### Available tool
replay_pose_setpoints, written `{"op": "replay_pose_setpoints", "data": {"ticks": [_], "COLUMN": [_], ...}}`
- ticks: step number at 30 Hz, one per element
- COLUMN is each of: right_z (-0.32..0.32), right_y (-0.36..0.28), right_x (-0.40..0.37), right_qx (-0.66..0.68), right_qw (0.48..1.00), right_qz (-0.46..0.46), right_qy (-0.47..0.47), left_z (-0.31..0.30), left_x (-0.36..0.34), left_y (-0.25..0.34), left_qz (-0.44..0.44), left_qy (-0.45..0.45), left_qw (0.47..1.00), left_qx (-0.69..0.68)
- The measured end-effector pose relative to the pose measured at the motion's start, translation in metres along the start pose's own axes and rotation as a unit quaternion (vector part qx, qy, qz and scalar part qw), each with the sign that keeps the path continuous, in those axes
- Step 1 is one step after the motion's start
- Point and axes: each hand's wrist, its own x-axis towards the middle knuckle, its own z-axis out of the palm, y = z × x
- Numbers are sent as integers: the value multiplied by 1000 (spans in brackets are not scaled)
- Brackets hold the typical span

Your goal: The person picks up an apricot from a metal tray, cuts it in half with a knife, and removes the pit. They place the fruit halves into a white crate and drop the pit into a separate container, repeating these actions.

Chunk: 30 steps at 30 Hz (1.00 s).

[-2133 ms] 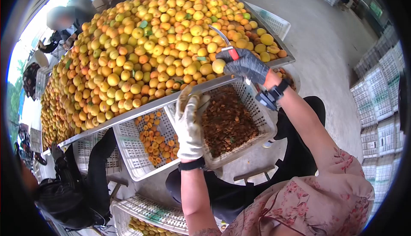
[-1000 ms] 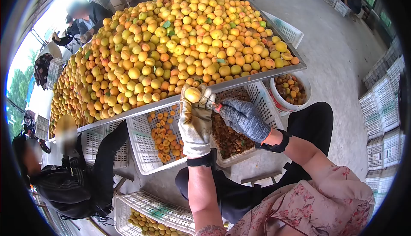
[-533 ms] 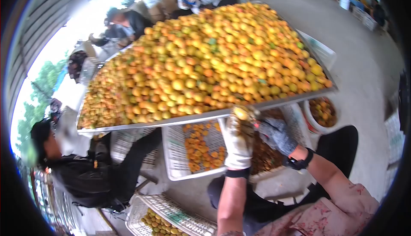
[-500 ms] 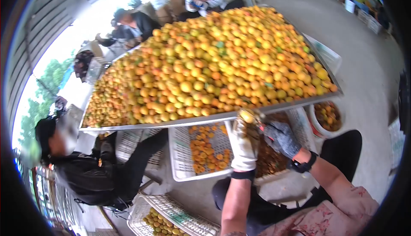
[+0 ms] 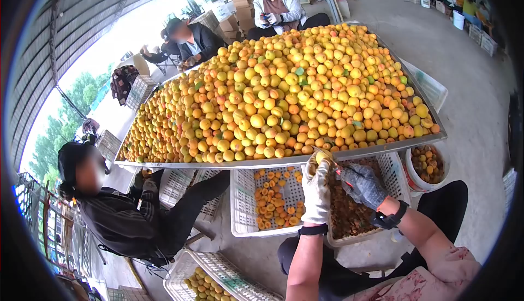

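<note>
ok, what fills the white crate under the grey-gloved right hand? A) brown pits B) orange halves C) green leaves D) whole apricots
A: the crate beneath the right hand holds a dark brown mass of pits; the orange halves lie in the neighbouring crate to its left.

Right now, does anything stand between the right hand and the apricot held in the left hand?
Nothing visible does. The left hand holds the apricot at its fingertips, and the right hand is close beside it, with no object in the gap.
</note>
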Motion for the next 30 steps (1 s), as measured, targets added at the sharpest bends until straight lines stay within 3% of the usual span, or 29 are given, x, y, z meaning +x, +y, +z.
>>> {"op": "replay_pose_setpoints", "data": {"ticks": [1, 2, 3, 4, 5, 7, 8, 9, 12, 15, 16, 17, 19, 23, 25, 26, 28, 30], "right_z": [-1, -7, -3, 1, -2, 0, 5, 7, 6, 12, 11, 13, 14, 8, 9, 8, 6, 7], "right_y": [17, 20, 17, 16, 13, 14, 8, 0, -1, 6, 28, 22, 7, 6, 1, -4, 0, 10], "right_x": [4, 5, 9, 8, 4, 4, 1, -1, -1, 0, 6, 4, 1, 2, 0, 0, 1, -1], "right_qx": [-67, -304, -369, -313, -363, -348, -186, -13, -60, -69, -97, -99, -82, -62, -9, -1, -34, -65], "right_qw": [989, 927, 851, 886, 873, 881, 968, 999, 997, 996, 991, 991, 996, 997, 999, 998, 998, 997], "right_qz": [-132, -218, -372, -338, -324, -315, -162, -9, -30, 32, -78, -76, 17, 12, 11, 59, 42, 26], "right_qy": [6, -11, 32, 48, 34, 58, 53, 46, 25, 40, 55, 55, 39, 43, 44, 34, 28, 25], "left_z": [-2, 5, -8, -3, 3, 3, 3, 4, 10, 3, 3, 5, 7, 3, 7, 11, 8, 0], "left_x": [-3, -7, 9, 7, 5, 0, -1, 1, 4, 3, 3, 2, 1, 4, 1, -1, 2, 1], "left_y": [-9, -2, -40, -38, -25, -14, -7, -6, -9, -23, -28, -25, -16, -7, 4, 7, -1, -22], "left_qz": [-4, -75, -27, -44, -78, -28, -85, -30, 24, -51, -69, -70, -98, -16, -65, -38, 33, -1], "left_qy": [7, -18, -9, 16, 30, -2, 16, -20, -18, -42, -53, -52, -17, -77, -27, -29, -38, -26], "left_qw": [1000, 988, 979, 976, 975, 990, 982, 988, 986, 974, 955, 954, 967, 986, 991, 994, 996, 991], "left_qx": [-20, -137, -204, -214, -208, -135, -169, -149, -161, -218, -284, -286, -233, -148, -111, -98, -73, -134]}}
